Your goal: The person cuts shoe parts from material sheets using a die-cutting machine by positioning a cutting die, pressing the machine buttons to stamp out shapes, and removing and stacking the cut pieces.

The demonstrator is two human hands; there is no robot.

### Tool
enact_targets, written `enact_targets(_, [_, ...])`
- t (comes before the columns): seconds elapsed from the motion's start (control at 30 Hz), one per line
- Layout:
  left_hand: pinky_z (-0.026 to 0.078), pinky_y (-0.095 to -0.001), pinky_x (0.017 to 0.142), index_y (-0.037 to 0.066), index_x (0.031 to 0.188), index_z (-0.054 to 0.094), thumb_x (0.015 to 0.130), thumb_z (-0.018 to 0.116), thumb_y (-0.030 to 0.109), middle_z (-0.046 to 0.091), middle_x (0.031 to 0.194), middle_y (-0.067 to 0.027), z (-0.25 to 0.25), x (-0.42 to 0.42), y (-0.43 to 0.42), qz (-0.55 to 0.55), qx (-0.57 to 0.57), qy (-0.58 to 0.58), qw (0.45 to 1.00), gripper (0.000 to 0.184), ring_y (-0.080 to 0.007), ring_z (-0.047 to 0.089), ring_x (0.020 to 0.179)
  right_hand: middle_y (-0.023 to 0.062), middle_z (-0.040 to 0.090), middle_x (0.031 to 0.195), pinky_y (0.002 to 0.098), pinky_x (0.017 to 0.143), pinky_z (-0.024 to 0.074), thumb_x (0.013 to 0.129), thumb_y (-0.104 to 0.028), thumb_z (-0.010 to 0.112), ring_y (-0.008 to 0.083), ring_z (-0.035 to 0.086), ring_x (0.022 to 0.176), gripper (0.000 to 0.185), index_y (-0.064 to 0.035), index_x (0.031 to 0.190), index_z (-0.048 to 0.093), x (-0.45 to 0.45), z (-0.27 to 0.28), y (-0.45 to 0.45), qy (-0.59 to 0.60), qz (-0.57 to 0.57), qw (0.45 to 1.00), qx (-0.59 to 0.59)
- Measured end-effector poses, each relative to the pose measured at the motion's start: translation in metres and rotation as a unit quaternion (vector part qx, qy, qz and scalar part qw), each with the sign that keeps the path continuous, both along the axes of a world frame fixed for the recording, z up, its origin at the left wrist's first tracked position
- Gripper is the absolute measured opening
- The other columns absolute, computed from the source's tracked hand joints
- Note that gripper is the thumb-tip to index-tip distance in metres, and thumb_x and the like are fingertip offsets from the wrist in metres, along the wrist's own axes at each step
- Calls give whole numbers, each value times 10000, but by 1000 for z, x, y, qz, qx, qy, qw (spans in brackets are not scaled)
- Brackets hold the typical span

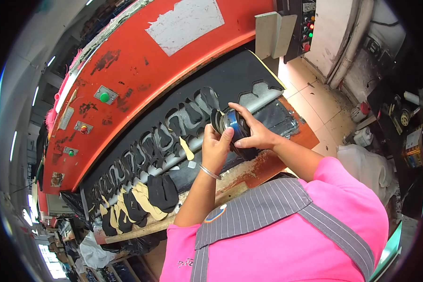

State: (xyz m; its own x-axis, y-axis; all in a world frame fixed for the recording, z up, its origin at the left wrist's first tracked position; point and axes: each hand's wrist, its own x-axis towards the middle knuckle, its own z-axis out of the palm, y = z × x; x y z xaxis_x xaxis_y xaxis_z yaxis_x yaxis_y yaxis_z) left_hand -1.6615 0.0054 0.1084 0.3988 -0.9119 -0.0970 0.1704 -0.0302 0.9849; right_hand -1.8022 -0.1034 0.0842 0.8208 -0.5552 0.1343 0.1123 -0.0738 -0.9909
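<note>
Both my hands are raised over the right part of a long machine bed. My right hand (256, 129) is wrapped round a dark stack of cut pieces (242, 134) with a blue band (235, 124) around it. My left hand (215, 148), with a bracelet at the wrist, pinches thin dark pieces (217, 120) at the stack's left side. Below lies black sheet material (230, 73) with rows of cut-out shapes (174, 124). A single beige piece (186, 148) rests just left of my left hand.
A red machine beam (141, 61) with green buttons (104, 97) spans behind the bed. Black and beige cut pieces (145, 199) are piled along the front edge at left. A control panel (308, 28) stands at upper right; a covered bundle (366, 169) is at right.
</note>
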Motion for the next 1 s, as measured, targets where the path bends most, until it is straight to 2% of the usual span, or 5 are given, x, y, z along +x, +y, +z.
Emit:
enact_targets(0.4, [430,-183,530,65,1156,545,1006,537,215,652,900,6,-11,-25,17,-5,11,61,998,212,-43,570,665,145,456,1319,381,1054,391,691,-240,738,255,519,1204,1044,-136,1547,148,-38,4,25,-53,9,962,268])
enact_targets(0.73, [503,-278,687,35,1152,542,985,577,233,638,931,-64,-48,79,131,221,67,166,959,261,-115,600,756,147,627,982,469,724,605,852,-396,587,266,662,869,465,-28,1134,548,-60,-23,-31,-132,-153,865,459])
enact_targets(0.8, [493,-364,832,-23,1242,512,931,648,339,635,1050,-138,-67,122,171,126,356,-36,925,496,-225,612,930,172,646,972,474,723,607,863,-404,596,305,675,864,499,-3,1157,558,-72,-42,-56,-79,-181,876,440])
enact_targets(0.87, [391,-454,1002,-78,1349,442,860,710,408,580,1183,-230,-67,131,189,96,451,-540,704,739,-363,530,1123,188,622,1059,459,721,591,836,-339,664,286,672,892,632,0,1325,451,-67,-28,-72,-20,-200,910,362])
enact_targets(1.0, [375,-443,1030,-4,1251,577,863,701,270,586,1226,-211,-4,104,118,161,185,-552,797,490,-376,520,1164,242,496,1309,444,1016,449,703,-294,798,328,549,1184,1017,13,1486,225,-26,-6,-125,164,-199,963,-83])
